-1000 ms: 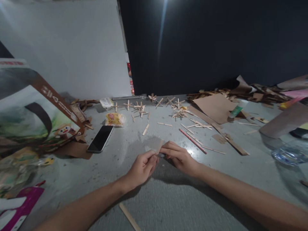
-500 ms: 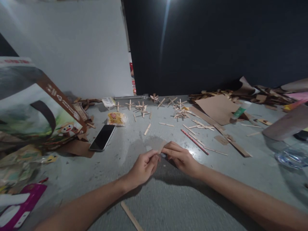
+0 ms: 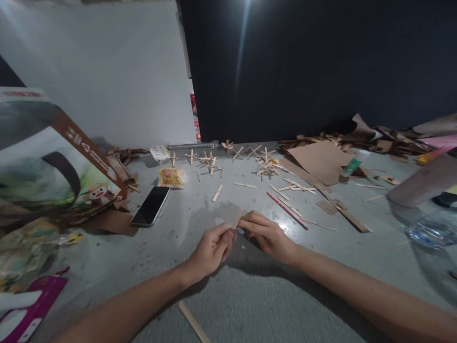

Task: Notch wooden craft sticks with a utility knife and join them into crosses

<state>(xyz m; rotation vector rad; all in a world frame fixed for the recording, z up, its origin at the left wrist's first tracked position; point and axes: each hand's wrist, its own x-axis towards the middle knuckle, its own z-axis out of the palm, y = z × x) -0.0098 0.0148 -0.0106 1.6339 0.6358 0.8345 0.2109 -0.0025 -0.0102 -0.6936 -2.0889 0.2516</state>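
My left hand and my right hand meet above the middle of the table, fingertips almost touching. Pinched between them is a short, pale tan flat piece that looks like a wooden craft stick; its lower end is hidden by the fingers. Both hands are closed on it. A longer craft stick lies near the front edge of the view, below my left forearm. Beyond my hands are loose sticks and a red patterned straw-like stick.
Crossed stick pieces stand along the back. At left lie a phone, a yellow packet, a printed bag and a purple-and-white tool. Cardboard, a glue stick and a clear plastic item are at right.
The view has shifted very slightly. My hands keep their pinch in almost the same place, and the tan piece between them has barely moved.
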